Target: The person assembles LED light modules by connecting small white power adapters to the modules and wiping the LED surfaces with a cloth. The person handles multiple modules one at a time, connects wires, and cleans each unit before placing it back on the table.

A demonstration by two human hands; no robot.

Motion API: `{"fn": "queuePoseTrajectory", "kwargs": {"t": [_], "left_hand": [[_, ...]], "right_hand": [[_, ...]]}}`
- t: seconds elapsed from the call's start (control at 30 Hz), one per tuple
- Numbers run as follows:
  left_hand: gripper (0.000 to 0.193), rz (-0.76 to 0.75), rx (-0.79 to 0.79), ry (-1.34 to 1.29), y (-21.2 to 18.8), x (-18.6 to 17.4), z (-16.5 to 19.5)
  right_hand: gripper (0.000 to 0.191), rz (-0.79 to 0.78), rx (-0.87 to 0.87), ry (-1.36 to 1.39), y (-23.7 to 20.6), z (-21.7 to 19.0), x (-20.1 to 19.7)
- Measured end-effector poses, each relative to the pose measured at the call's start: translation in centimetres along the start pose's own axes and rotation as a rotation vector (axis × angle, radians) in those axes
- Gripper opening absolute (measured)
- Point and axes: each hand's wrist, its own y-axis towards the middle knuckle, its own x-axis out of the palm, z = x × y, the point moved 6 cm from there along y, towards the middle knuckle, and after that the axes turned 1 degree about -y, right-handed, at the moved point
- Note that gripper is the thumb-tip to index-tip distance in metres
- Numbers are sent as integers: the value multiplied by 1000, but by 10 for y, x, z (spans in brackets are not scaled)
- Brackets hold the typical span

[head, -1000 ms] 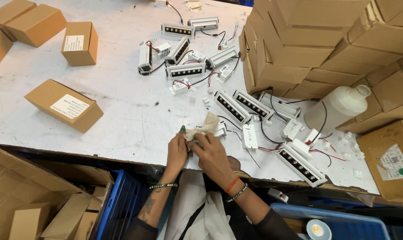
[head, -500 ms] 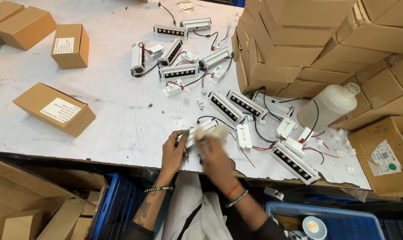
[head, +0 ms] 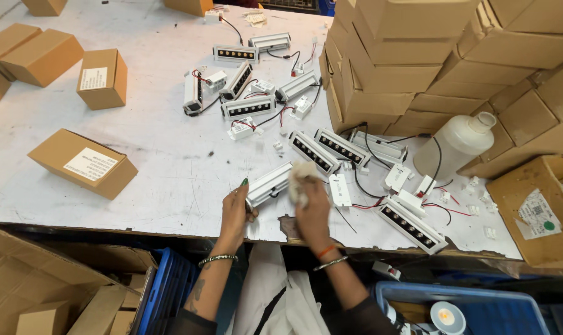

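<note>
Head view: white light bar [head: 268, 184] slants lower-left to upper-right.

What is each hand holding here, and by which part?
The left hand grips a long white light fitting by its near end. The right hand holds a crumpled cloth, bunched in its fingers, against the fitting.

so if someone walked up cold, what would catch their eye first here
First the two hands at the near table edge: the left hand grips a long white metal light fixture while the right hand presses a crumpled pale cloth against it. Next, the scatter of similar white fixtures with red and black wires across the scuffed white table, and the tall stack of brown cardboard boxes at the right.
</note>
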Motion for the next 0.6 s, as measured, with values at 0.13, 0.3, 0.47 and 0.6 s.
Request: {"fn": "queuePoseTrajectory", "kwargs": {"t": [0.13,0.3,0.47,0.6], "left_hand": [[40,1,-4,-65,5,-7,-3],[35,18,99,56,-9,-2,5],[29,41,680,615,-35,-3,52],[37,-70,631,1009,-21,-31,71]], "right_hand": [[54,-97,-306,-60,-38,-53,33],[43,-293,-121,169,-41,-45,2],[36,88,-147,64,-20,-15,-104],[21,360,-17,-123,-22,22,-186]]}}
